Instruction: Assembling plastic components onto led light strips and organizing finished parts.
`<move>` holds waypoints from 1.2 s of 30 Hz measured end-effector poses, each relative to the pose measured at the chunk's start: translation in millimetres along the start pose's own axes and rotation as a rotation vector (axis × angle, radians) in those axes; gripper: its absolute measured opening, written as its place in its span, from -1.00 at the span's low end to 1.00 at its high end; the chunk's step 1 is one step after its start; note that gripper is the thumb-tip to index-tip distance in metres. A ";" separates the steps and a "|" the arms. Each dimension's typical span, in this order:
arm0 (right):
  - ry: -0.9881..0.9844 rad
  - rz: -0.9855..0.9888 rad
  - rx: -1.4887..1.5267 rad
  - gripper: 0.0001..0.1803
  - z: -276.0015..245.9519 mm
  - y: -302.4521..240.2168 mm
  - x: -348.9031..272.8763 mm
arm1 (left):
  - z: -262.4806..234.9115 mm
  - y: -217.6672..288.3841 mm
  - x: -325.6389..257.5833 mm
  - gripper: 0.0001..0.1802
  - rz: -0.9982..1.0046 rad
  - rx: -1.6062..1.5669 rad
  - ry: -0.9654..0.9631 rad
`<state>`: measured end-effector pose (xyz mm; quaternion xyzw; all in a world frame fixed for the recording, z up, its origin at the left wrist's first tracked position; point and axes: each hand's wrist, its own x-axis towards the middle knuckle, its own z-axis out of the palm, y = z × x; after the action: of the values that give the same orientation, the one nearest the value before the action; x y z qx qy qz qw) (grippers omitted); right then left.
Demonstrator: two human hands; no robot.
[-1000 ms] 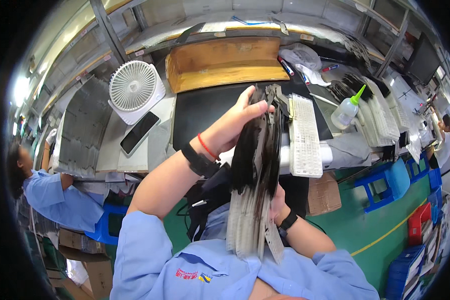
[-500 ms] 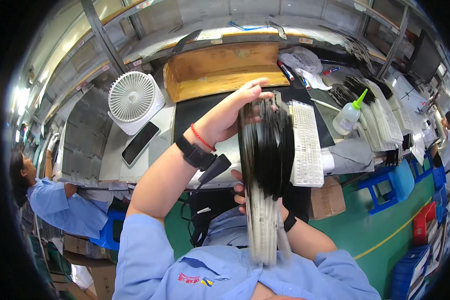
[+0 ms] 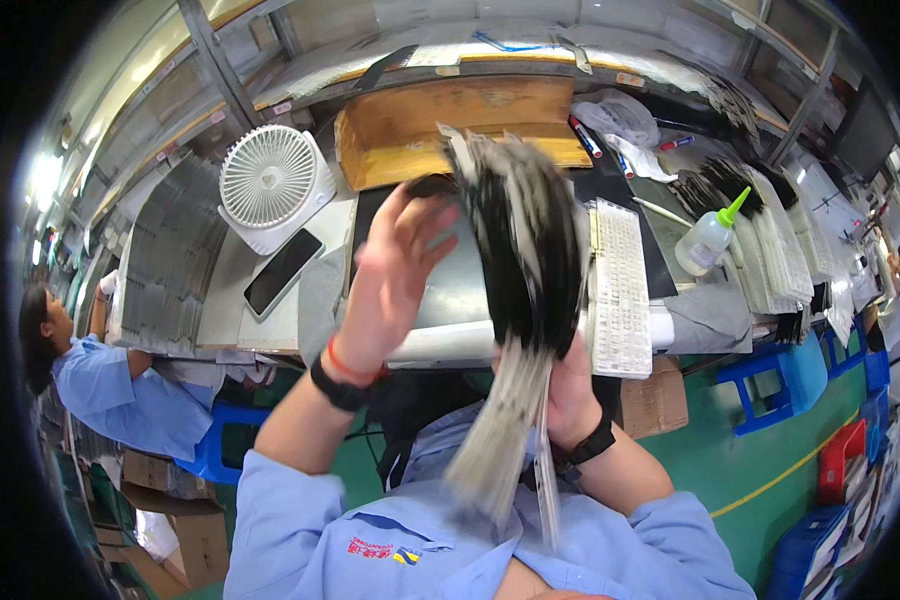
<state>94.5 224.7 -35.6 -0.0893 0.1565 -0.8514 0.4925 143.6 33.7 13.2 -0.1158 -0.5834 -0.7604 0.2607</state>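
My right hand [image 3: 572, 392] grips a thick stack of thin, long sheets [image 3: 530, 270] around its middle. The sheets are black in the upper part and whitish below, fanned and smeared by motion at both ends. Beside the stack, on its left, my left hand [image 3: 385, 285] is raised with its fingers apart and slightly blurred. A dark flap [image 3: 430, 186] shows by its fingertips; whether they touch it I cannot tell. To the right of the stack, a white panel with rows of key-like cells [image 3: 620, 300] lies on the bench.
A white fan [image 3: 273, 180] and a black phone [image 3: 283, 273] sit on the left. Behind the stack stands an open wooden box [image 3: 400, 120]. A green-tipped bottle [image 3: 705, 243], markers [image 3: 585, 137] and more stacked sheets [image 3: 770, 240] are on the right. A co-worker [image 3: 120, 380] sits far left.
My left hand has come off the top of the stack and moved down to the left. The stack's upper end has tilted left and its sheets have spread, still in my right hand.
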 end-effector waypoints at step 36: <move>0.037 -0.649 -0.503 -0.29 32.0 14.9 41.1 | -25.4 76.4 -48.8 -0.09 0.081 0.445 0.146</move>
<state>95.9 176.4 -11.0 -0.2362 0.3324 -0.8993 0.1581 228.3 8.3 45.6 -0.0234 -0.7111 -0.6084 0.3516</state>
